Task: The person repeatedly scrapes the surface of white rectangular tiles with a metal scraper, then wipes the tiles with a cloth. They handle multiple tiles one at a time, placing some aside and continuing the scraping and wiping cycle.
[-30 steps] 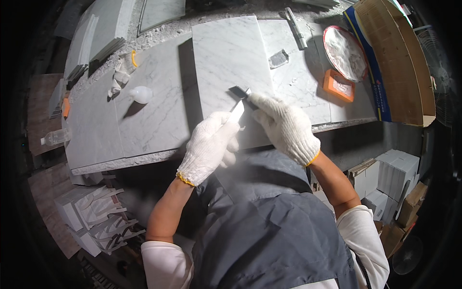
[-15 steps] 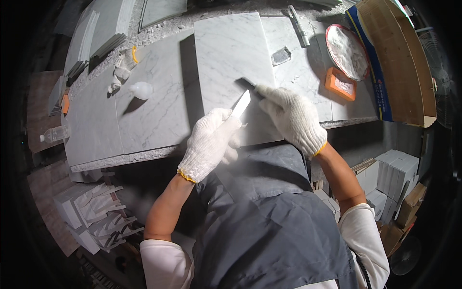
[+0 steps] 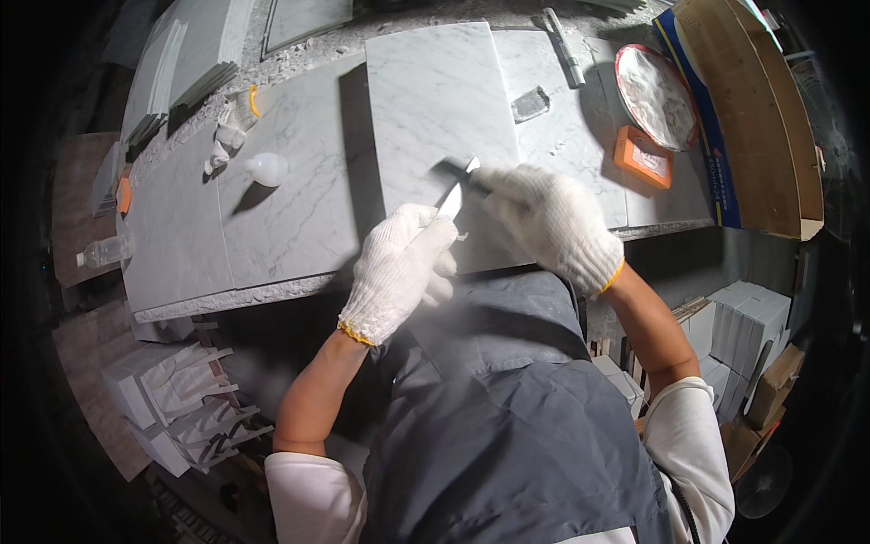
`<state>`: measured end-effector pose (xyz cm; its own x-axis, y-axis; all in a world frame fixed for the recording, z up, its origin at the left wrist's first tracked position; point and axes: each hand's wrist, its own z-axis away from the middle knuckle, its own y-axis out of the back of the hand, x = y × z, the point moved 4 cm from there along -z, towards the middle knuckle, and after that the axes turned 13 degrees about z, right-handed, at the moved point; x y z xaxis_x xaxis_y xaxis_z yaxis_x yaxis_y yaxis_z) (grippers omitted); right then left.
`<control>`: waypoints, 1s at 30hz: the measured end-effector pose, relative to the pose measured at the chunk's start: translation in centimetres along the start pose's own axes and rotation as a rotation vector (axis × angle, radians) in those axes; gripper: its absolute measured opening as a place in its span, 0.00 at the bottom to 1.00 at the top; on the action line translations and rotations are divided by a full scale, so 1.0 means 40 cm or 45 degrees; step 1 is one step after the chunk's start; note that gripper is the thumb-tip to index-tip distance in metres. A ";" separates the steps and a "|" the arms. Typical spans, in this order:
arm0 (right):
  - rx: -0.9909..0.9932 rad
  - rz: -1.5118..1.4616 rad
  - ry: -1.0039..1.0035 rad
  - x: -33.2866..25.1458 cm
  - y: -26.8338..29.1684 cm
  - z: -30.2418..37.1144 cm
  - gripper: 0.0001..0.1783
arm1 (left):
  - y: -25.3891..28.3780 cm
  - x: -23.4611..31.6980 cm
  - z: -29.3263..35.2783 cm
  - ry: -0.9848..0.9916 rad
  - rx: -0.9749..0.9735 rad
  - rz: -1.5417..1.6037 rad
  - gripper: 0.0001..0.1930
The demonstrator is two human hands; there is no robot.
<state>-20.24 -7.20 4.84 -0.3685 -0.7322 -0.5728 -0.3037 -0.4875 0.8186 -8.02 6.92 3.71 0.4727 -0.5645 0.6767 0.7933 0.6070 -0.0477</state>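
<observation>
My left hand (image 3: 394,263), in a white knitted glove with a yellow cuff, is closed round a thin white pointed strip (image 3: 449,204) that sticks up between thumb and fingers. My right hand (image 3: 557,222), gloved alike, grips a small dark flat piece (image 3: 456,170), blurred by motion. That dark piece crosses over the strip near its tip and seems to touch it. Both hands are above the near end of a white grey-veined slab (image 3: 439,91). What the dark piece is made of cannot be made out.
On the bench lie a crumpled glove (image 3: 234,127), a white bulb-shaped thing (image 3: 267,170), a small grey block (image 3: 530,105) and a grey tube (image 3: 564,50). To the right are a red-rimmed bowl (image 3: 654,95) of white material, an orange box (image 3: 643,158) and an open cardboard carton (image 3: 748,118).
My right hand has brought the dark piece left and down a little, so it now overlaps the strip's upper end. My left hand has hardly moved.
</observation>
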 end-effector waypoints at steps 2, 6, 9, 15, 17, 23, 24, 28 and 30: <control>-0.150 0.181 -0.025 -0.011 0.003 -0.007 0.18 | 0.001 -0.001 -0.001 -0.014 0.007 0.003 0.14; -0.302 0.181 -0.059 -0.024 0.017 -0.008 0.18 | 0.003 -0.005 -0.004 -0.012 0.010 -0.005 0.15; 0.061 0.072 0.102 -0.034 0.044 -0.021 0.18 | 0.003 -0.009 -0.004 -0.013 -0.004 0.042 0.16; -0.185 0.000 -0.305 0.044 0.004 -0.014 0.18 | 0.001 -0.010 -0.007 -0.016 0.018 0.020 0.16; 0.013 0.074 0.043 0.024 0.007 -0.004 0.18 | 0.001 -0.010 -0.009 -0.011 0.022 0.023 0.17; 0.061 0.117 -0.220 0.047 -0.008 0.019 0.18 | 0.007 -0.005 -0.010 0.002 -0.019 0.031 0.17; -0.059 0.204 -0.137 0.029 -0.026 0.028 0.17 | 0.007 -0.004 -0.011 -0.002 -0.036 0.041 0.17; -0.101 0.167 -0.189 0.019 -0.036 0.034 0.18 | 0.010 -0.001 -0.010 -0.002 -0.031 0.036 0.17; 0.164 0.060 -0.191 0.020 -0.017 0.034 0.20 | 0.010 0.001 -0.008 -0.018 -0.022 0.047 0.17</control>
<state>-21.52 -6.82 3.78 -0.5088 -0.6691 -0.5416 -0.3890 -0.3825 0.8381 -7.55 6.97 3.47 0.4962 -0.5340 0.6846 0.7822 0.6172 -0.0855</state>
